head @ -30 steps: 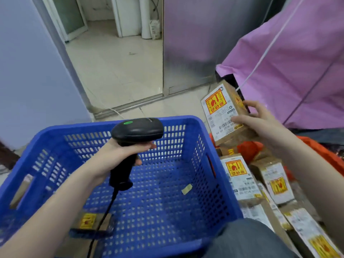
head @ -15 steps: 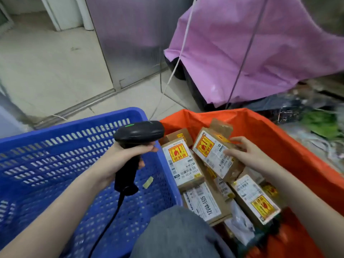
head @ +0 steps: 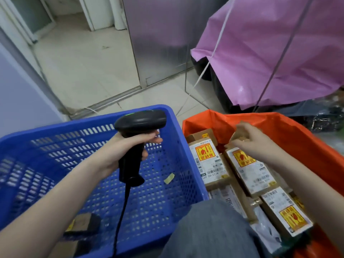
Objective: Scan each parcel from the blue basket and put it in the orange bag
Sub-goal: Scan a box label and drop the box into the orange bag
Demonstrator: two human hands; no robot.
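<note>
Blue perforated plastic basket point(head: 55, 146) at lower left, nearly emptied. Orange plastic bag point(head: 297, 138) at right, filled with brown cardboard parcels point(head: 206, 161). Black corded handheld scanner point(head: 137, 127) at centre, gripped by left hand point(head: 126, 148) – fingers clamped round the handle. Right hand point(head: 249, 140) over the bag, fingers loosely apart on a parcel – best released flat, not dropped on an edge.

pink plastic sheet point(head: 275, 53), tiled floor point(head: 83, 67) — pale
</note>
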